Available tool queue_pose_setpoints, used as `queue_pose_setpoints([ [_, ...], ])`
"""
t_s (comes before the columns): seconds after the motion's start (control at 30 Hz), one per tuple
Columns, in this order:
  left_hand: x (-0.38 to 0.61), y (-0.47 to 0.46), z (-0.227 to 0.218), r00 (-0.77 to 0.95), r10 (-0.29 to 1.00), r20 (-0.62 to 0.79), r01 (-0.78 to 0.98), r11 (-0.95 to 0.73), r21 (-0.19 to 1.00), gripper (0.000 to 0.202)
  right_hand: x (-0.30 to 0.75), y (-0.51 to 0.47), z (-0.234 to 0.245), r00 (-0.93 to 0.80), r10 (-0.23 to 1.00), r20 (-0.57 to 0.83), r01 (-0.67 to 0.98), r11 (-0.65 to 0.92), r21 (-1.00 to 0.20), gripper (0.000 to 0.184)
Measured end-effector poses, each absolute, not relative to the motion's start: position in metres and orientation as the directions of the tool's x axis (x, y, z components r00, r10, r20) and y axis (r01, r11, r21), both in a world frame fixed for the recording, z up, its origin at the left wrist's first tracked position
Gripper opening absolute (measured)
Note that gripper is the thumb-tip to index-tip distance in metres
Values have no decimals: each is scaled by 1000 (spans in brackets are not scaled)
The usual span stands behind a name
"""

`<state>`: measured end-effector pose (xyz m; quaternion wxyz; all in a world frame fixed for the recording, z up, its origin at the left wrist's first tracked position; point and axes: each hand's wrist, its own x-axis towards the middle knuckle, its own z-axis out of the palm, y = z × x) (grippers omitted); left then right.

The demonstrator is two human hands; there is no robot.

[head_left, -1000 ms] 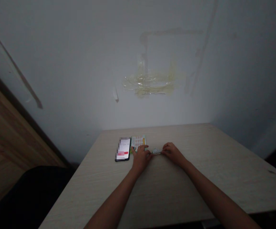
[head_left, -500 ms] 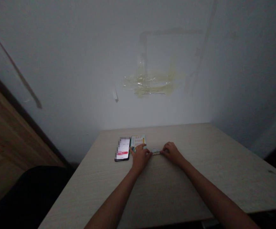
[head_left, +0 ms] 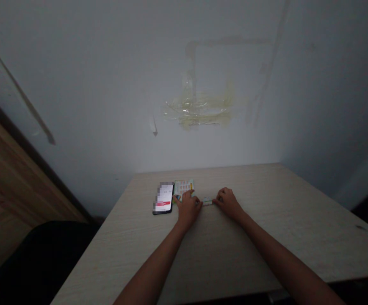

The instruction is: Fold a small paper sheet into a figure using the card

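Observation:
Between my two hands a small folded piece of printed paper [head_left: 207, 201] lies on the table, pale with faint markings. The thumb and forefinger of my left hand [head_left: 187, 212] close on its left end, while the other fingers spread over the lower part of a printed leaflet [head_left: 184, 185]. My right hand [head_left: 229, 203] pinches the paper's right end, its remaining fingers curled. The fingertips hide both ends of the paper, and my left hand covers part of the leaflet.
Left of the leaflet lies a phone [head_left: 164, 198] with a lit, partly blurred screen. The light wooden table [head_left: 133, 237] meets a wall [head_left: 107, 106] bearing yellowed tape [head_left: 199, 111]. A dark chair-like shape [head_left: 44, 254] stands at the left.
My right hand has shifted very slightly up and left. Both hands stay on the paper, whose upper side looks slightly different; the phone and leaflet lie as before.

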<state>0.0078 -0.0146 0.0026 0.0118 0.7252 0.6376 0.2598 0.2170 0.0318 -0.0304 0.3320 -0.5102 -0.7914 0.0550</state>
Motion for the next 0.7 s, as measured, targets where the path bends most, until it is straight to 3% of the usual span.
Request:
queue_pose_setpoints([
  [0.5, 7, -14, 6, 71, 937, 342, 934, -182, 306, 14, 209, 29, -24, -181, 898, 401, 822, 362, -440, 17],
  [0.7, 3, -13, 5, 227, 913, 338, 891, -335, 307, 26, 210, 26, -23, -180, 898, 401, 825, 360, -435, 15],
])
